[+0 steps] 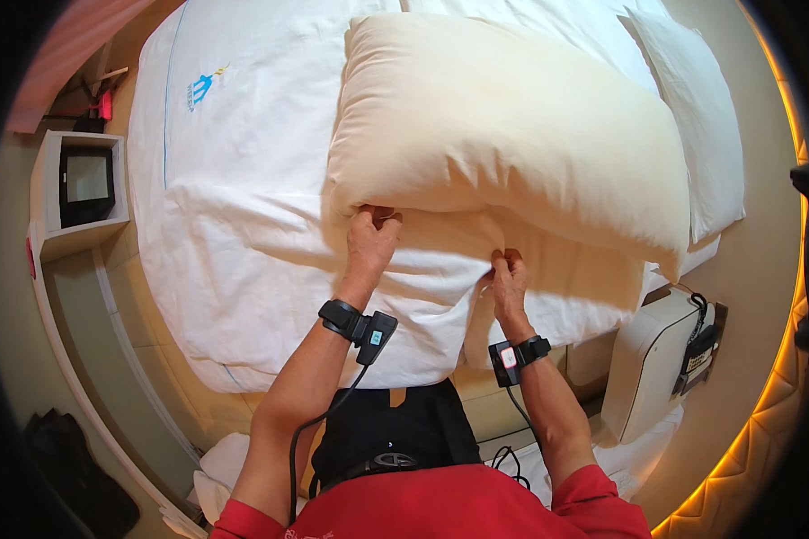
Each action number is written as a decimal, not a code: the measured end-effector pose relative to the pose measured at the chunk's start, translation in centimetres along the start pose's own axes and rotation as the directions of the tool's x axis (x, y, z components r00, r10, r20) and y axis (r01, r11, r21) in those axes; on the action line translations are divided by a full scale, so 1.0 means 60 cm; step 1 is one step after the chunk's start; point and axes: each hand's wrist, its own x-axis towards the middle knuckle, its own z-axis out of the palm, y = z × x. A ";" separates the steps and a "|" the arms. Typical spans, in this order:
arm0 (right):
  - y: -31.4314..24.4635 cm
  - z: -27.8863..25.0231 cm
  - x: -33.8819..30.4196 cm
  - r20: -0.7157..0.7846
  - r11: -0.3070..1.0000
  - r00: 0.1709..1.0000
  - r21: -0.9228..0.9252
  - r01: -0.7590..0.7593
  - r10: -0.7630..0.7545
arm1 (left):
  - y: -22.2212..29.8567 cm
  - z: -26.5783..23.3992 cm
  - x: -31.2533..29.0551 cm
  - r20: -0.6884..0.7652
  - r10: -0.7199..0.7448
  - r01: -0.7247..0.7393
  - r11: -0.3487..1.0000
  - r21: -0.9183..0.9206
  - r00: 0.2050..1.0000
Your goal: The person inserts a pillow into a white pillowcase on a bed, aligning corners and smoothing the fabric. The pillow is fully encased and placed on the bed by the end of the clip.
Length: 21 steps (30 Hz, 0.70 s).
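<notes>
A large cream pillow (494, 135) lies across the white bed (243, 278). My left hand (371, 241) is closed in a pinch on the near left edge of the pillow, its fingertips partly tucked under the cloth. To the right and a little nearer, my right hand (510, 278) pinches a loose cream fold that hangs from the pillow's near edge. Between the two hands, the pillow's near side is slightly lifted and shades the sheet. Each wrist wears a black strap with a small cabled device.
A flatter white pillow (701, 126) lies at the bed's right end. Right of the bed stands a pale bedside unit (643, 368) with a dark telephone (699, 350). At left is a white open cabinet (85, 229). White cloth (225, 463) lies low beside my left arm.
</notes>
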 end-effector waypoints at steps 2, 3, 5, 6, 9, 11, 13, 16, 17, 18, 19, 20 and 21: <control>0.018 -0.017 -0.004 -0.025 0.994 0.994 -0.032 -0.109 0.108 | 0.013 -0.002 0.002 0.007 0.002 -0.002 1.000 -0.008 1.000; 0.030 -0.026 -0.007 -0.038 0.996 0.996 -0.022 -0.086 0.085 | 0.021 -0.003 0.002 0.018 0.004 -0.004 1.000 -0.016 1.000; 0.050 -0.055 -0.016 -0.063 0.999 0.997 0.019 -0.047 0.048 | 0.035 -0.004 0.000 0.037 -0.010 0.012 0.999 -0.051 0.999; 0.061 -0.068 -0.025 -0.027 0.997 0.997 -0.019 -0.077 0.076 | 0.040 -0.004 -0.001 0.041 -0.022 0.025 0.997 -0.078 0.999; 0.094 -0.097 -0.071 0.120 0.973 0.987 -0.217 -0.083 0.111 | 0.040 0.000 -0.008 0.044 -0.045 0.048 0.996 -0.080 0.998; 0.112 -0.105 -0.109 0.203 0.873 0.964 -0.484 -0.056 0.174 | 0.019 0.001 -0.021 0.028 -0.026 0.029 0.996 -0.080 0.999; 0.124 -0.111 -0.146 0.265 0.797 0.948 -0.604 0.019 0.178 | -0.022 0.006 -0.045 0.030 -0.106 0.108 0.991 -0.074 0.994; 0.148 -0.099 -0.172 0.273 0.779 0.937 -0.628 0.003 0.217 | -0.100 0.017 -0.095 0.003 -0.028 0.028 1.000 0.013 1.000; 0.157 -0.094 -0.176 0.281 0.804 0.935 -0.594 -0.007 0.216 | -0.123 0.016 -0.115 -0.011 -0.066 0.066 0.996 0.059 0.998; 0.166 -0.089 -0.171 0.337 0.789 0.907 -0.614 0.009 0.252 | -0.143 0.014 -0.137 0.040 0.008 -0.014 0.989 0.146 0.999; 0.175 -0.083 -0.169 0.373 0.832 0.899 -0.554 0.018 0.228 | -0.160 0.017 -0.163 0.085 -0.009 -0.011 0.973 0.231 0.996; 0.184 -0.075 -0.170 0.409 0.871 0.890 -0.490 0.025 0.204 | -0.172 0.019 -0.191 0.122 -0.054 0.013 0.949 0.316 0.991; 0.192 -0.070 -0.172 0.443 0.905 0.879 -0.423 0.031 0.177 | -0.181 0.021 -0.222 0.133 -0.045 -0.006 0.934 0.357 0.990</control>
